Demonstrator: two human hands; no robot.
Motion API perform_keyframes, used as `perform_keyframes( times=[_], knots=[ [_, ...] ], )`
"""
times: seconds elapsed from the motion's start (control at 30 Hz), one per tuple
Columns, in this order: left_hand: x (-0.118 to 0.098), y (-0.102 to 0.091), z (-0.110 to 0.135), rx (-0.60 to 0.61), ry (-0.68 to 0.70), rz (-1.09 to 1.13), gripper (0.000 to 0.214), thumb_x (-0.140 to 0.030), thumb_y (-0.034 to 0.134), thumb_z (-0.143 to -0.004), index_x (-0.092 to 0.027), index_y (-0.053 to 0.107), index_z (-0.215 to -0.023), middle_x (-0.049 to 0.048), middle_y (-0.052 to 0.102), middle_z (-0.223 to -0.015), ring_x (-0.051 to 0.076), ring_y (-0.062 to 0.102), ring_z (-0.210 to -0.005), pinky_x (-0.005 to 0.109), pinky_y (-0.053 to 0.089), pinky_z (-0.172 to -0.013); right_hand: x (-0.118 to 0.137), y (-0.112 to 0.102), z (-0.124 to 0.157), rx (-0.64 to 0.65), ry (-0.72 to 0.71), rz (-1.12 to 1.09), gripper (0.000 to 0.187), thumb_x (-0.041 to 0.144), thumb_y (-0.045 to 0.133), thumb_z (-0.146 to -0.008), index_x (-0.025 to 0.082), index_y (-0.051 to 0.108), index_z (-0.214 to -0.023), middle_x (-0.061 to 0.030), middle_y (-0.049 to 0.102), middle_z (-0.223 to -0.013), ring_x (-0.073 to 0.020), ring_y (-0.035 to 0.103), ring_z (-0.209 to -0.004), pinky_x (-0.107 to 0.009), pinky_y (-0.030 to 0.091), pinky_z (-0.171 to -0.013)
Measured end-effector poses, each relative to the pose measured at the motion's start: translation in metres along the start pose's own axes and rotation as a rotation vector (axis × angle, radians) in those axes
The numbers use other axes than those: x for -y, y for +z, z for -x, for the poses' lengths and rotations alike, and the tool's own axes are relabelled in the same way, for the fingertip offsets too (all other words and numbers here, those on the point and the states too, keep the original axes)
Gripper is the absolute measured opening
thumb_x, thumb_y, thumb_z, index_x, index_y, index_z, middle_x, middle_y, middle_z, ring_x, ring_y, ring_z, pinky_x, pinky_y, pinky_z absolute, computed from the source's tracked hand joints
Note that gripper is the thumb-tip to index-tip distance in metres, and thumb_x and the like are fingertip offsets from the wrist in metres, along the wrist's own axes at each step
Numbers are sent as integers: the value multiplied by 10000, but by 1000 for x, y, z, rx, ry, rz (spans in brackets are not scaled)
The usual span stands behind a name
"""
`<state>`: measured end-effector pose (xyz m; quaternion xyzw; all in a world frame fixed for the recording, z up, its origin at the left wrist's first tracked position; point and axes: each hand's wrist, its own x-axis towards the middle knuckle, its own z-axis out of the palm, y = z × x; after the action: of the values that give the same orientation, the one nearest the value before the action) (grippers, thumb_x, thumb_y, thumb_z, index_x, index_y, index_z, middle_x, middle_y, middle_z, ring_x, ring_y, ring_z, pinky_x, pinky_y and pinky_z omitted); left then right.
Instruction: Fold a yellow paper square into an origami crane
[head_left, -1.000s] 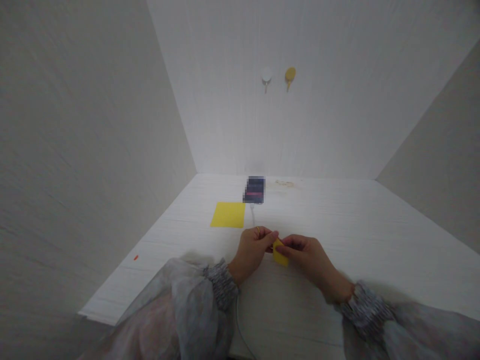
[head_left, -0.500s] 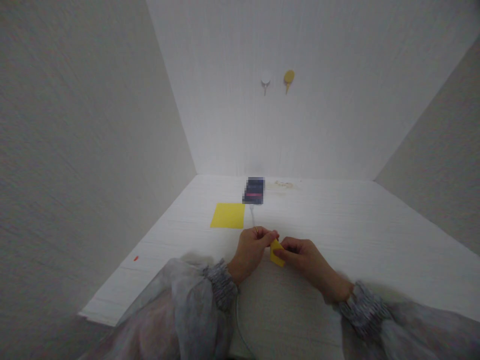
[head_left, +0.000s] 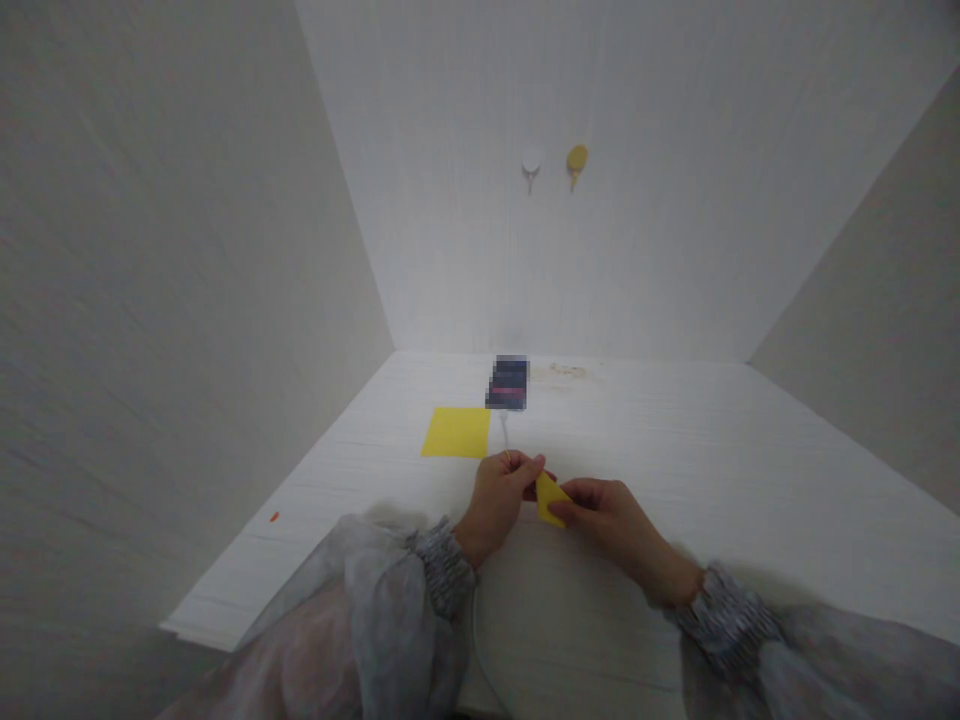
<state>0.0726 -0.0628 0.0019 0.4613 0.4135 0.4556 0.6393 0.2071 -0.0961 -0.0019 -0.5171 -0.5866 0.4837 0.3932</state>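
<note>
Between my hands is a small folded piece of yellow paper point(head_left: 550, 500), held a little above the white tabletop. My left hand point(head_left: 500, 500) pinches its upper left edge with thumb and fingers. My right hand point(head_left: 604, 510) is closed on its right side, the thumb lying across the front. Parts of the fold are hidden behind the fingers. Flat on the table, beyond my left hand, lies a yellow paper sheet point(head_left: 456, 432).
A phone with a blurred-out screen point(head_left: 509, 383) lies near the back wall, a white cable point(head_left: 505, 432) running from it toward me. A small orange-red scrap point(head_left: 274, 517) is at the left edge. A white hook point(head_left: 531, 162) and a yellow hook point(head_left: 577, 160) are on the wall.
My left thumb and fingers have shifted slightly left along the paper's edge, so more of the yellow paper's upper part shows. My right hand has barely moved.
</note>
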Motion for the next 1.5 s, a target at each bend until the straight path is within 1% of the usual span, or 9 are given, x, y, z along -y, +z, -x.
perform_keyframes(
  times=[0.47,0.63,0.8,0.9,1.03,1.17,1.3,1.4,1.5],
  knots=[
    [2,-1,-1,86,12,-12,270,-340,633,-592,-91,599,-690,51,617,-685,123,570,-611,256,490,-584,-4,-4,-1,-89,65,-22,139,254,577,-608,130,637,-619,5,577,-527,-95,469,-476,-206,345,-460],
    [3,0,-1,17,13,47,242,-318,645,-579,-87,575,-594,32,600,-571,106,556,-513,250,478,-557,-2,-3,-1,-59,48,-57,114,236,583,-601,132,629,-601,7,572,-530,-95,465,-486,-208,342,-474],
    [1,-1,1,18,-10,124,254,-325,637,-596,-83,561,-591,43,607,-571,123,570,-512,265,475,-560,-1,-1,-1,-73,29,-101,88,223,603,-600,139,628,-606,16,560,-537,-95,462,-502,-213,338,-489],
    [1,-2,1,25,-3,159,241,-310,628,-616,-85,545,-596,41,608,-583,120,578,-543,257,475,-586,-4,-4,0,-102,-17,-155,97,241,609,-618,147,627,-639,10,576,-591,-108,485,-553,-223,362,-534],
    [2,-3,-1,13,38,140,228,-309,612,-637,-94,536,-642,38,616,-651,113,590,-609,235,471,-605,-9,-10,-2,-221,-145,-249,118,282,597,-662,167,605,-689,-1,589,-689,-127,516,-664,-236,395,-631],
    [3,-2,-1,93,15,114,249,-289,632,-615,-114,499,-734,43,624,-688,144,610,-648,254,470,-610,-8,-13,-4,-284,-203,-282,135,300,543,-725,168,569,-733,-4,573,-684,-121,521,-653,-233,407,-623],
    [7,-1,0,165,2,67,353,-246,663,-577,-149,434,-828,18,619,-648,148,613,-596,264,459,-589,-6,-12,-5,-247,-171,-276,170,331,506,-750,166,548,-756,4,560,-631,-102,507,-522,-227,407,-500],
    [11,-2,-1,295,-31,-9,336,-245,665,-570,-139,459,-814,27,617,-666,135,604,-574,242,444,-556,-8,-10,-5,-222,-132,-217,179,334,548,-716,157,567,-735,12,549,-584,-83,466,-452,-207,363,-415],
    [13,-3,-2,326,-29,-19,287,-267,656,-580,-126,489,-767,37,617,-681,115,591,-568,223,434,-546,-9,-10,-4,-212,-168,-249,224,328,522,-740,175,553,-901,24,538,-565,-87,472,-455,-214,370,-424]
  ],
)
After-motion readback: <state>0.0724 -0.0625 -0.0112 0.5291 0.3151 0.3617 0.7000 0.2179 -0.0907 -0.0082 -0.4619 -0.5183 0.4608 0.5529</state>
